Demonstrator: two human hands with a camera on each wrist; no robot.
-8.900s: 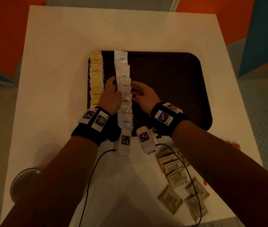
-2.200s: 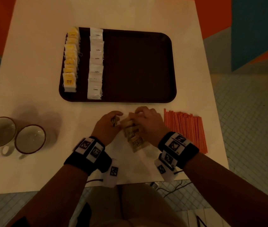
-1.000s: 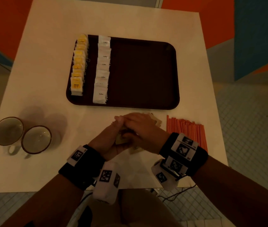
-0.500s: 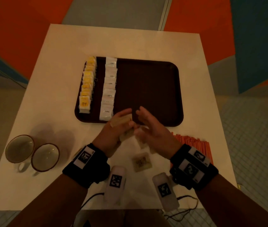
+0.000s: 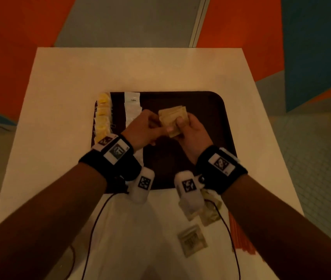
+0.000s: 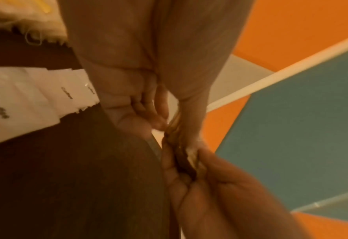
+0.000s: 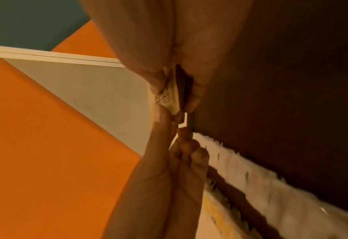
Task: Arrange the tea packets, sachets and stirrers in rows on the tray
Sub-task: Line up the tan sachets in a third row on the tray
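A dark brown tray point(image 5: 211, 110) lies mid-table. Along its left side run a row of yellow tea packets point(image 5: 102, 118) and a row of white coffee sachets point(image 5: 131, 106). Above the tray's middle, both hands hold one stack of tan sachets point(image 5: 173, 116). My left hand point(image 5: 156, 125) pinches its left edge and my right hand point(image 5: 183, 123) grips its right side, thumb on top. In the left wrist view the stack point(image 6: 189, 157) sits between the two hands' fingers. The right wrist view shows printed sachets point(image 7: 167, 95) under my thumb. Orange stirrers point(image 5: 240, 235) lie front right, partly hidden by my arm.
A few loose tan sachets point(image 5: 192, 239) lie on the white table point(image 5: 69, 98) near its front edge, some under my right wrist point(image 5: 211, 212). Cables trail over the front of the table. The tray's right half holds nothing.
Both hands rose from the table's front to above the tray with the stack. Half a second ago only the left held it; now the right grips it too.
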